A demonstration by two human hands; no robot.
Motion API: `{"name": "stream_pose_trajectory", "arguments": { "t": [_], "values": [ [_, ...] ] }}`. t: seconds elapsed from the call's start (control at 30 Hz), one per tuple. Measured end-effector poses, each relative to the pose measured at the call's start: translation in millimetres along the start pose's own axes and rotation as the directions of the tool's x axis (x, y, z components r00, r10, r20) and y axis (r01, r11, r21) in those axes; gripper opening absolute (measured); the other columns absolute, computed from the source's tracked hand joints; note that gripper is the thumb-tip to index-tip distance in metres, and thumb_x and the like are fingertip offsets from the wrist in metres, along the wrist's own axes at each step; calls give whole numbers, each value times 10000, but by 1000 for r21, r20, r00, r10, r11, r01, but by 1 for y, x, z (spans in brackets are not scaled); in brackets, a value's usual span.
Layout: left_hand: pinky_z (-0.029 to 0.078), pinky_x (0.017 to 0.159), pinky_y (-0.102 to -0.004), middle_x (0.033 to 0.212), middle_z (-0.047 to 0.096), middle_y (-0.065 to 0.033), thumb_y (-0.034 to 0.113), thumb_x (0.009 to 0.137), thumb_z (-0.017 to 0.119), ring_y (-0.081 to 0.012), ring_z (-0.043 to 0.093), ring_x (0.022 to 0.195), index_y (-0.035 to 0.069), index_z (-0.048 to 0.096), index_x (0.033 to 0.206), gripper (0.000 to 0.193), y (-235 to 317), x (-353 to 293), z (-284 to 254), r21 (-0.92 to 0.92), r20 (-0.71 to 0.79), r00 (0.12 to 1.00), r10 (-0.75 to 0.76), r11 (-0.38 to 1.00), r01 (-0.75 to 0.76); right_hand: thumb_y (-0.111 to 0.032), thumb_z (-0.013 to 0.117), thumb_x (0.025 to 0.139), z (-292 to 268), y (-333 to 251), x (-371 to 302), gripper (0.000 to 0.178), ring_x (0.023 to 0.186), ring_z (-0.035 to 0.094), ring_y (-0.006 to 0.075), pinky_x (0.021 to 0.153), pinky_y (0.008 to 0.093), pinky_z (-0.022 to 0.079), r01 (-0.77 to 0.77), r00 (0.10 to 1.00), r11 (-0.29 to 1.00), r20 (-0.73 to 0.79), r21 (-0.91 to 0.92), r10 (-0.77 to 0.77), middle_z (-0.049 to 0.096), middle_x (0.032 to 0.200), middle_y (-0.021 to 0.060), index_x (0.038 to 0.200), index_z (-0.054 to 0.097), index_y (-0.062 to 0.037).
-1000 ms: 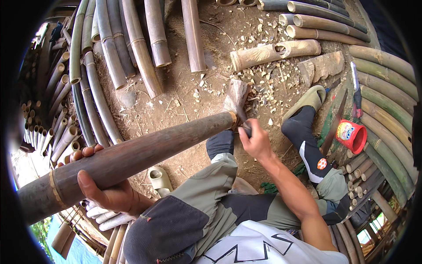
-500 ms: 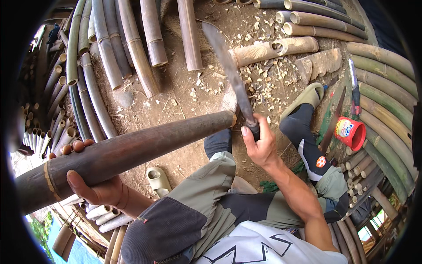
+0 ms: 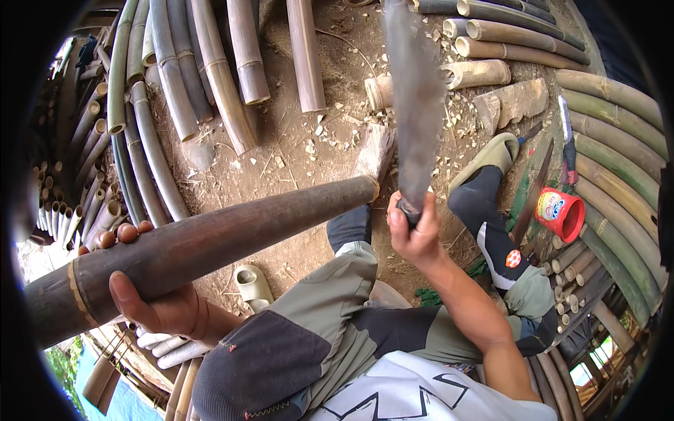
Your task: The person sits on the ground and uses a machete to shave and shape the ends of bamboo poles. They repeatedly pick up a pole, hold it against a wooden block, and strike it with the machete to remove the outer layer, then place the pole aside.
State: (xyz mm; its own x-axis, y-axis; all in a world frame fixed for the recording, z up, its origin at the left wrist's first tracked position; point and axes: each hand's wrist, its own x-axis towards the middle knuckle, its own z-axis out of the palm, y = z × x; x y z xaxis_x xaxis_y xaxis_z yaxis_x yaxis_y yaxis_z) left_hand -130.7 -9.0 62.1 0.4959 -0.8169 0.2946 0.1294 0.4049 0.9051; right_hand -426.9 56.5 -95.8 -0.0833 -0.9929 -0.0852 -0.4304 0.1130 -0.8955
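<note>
A thick dark bamboo pole (image 3: 210, 238) slants from the lower left up toward the middle. My left hand (image 3: 151, 295) is wrapped round its near part, close to a pale node ring. The pole's far end rests at or just over a wooden block (image 3: 376, 149) on the ground; whether they touch, I cannot tell. My right hand (image 3: 415, 228) grips the dark handle of a machete (image 3: 413, 105), just right of the pole's end. The blade points upward and is smeared by motion, apart from the bamboo.
Bamboo poles (image 3: 225, 77) lie at the far left, with more stacked on the right (image 3: 611, 161). Pale chips litter the dirt floor (image 3: 281, 140). A red tub (image 3: 570, 216), a saw (image 3: 533, 193) and a cut bamboo piece (image 3: 481, 73) lie on the right. One sandal (image 3: 253, 284) sits by my knee.
The machete has swung from leaning up and left to nearly upright, its blade passing rightward over the cut bamboo piece. My left hand and the pole have barely moved.
</note>
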Motion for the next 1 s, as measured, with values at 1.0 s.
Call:
{"name": "stream_pose_trajectory", "arguments": {
  "t": [1.0],
  "values": [
    [348, 1123, -532, 1265, 484, -197, 407, 843, 630, -336, 502, 1222, 14, 389, 1415, 735, 1, -4, -4, -82, 177, 982, -60, 994, 76, -387, 596, 937, 2, 81, -18, 414, 774, 640, 511, 663, 544, 504, -344, 895, 905, 206, -248, 396, 639, 765, 296, 1038, 523, 8]
  ]
}}
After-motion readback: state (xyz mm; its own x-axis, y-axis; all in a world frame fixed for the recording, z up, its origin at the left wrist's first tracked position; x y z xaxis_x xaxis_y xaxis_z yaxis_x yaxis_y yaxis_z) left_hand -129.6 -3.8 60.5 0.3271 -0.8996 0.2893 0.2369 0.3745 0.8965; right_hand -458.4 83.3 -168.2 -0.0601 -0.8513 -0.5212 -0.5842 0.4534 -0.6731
